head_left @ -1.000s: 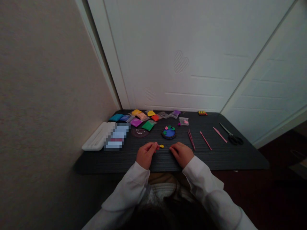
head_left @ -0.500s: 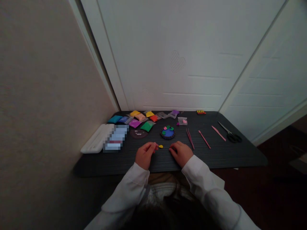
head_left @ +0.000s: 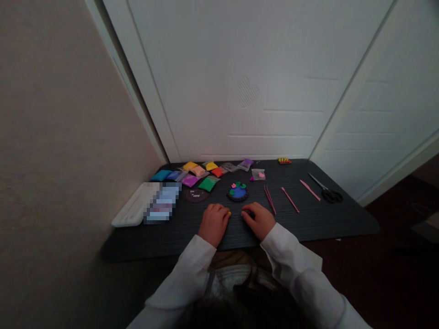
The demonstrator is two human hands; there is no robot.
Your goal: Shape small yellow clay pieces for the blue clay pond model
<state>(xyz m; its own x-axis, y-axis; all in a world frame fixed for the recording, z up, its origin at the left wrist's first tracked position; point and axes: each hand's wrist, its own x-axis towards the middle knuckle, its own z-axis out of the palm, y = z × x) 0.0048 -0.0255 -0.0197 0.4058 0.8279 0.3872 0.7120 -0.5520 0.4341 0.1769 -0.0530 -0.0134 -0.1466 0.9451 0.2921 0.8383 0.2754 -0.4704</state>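
My left hand (head_left: 214,225) is closed, palm down, over the dark tabletop. A small bit of yellow clay (head_left: 229,213) peeks out at its thumb and fingertips, mostly hidden by them. Facing it, my right hand (head_left: 258,221) rests with curled fingers, thumb and forefinger close together; whatever they may hold cannot be made out. Just beyond both hands sits a small round clay pond (head_left: 238,193) with a blue middle, a dark rim, green leaves and a pink flower.
Packets of coloured clay, among them a green packet (head_left: 208,183), lie at the back left. A white tray (head_left: 132,210) stands at the left edge beside a blurred card. Tweezers (head_left: 270,200), a pink tool (head_left: 290,200), a pink knife (head_left: 310,190) and scissors (head_left: 325,189) lie right.
My left hand has turned palm down, and its fingers now cover most of the yellow clay that showed before. The right hand has hardly moved. The view has shifted slightly.
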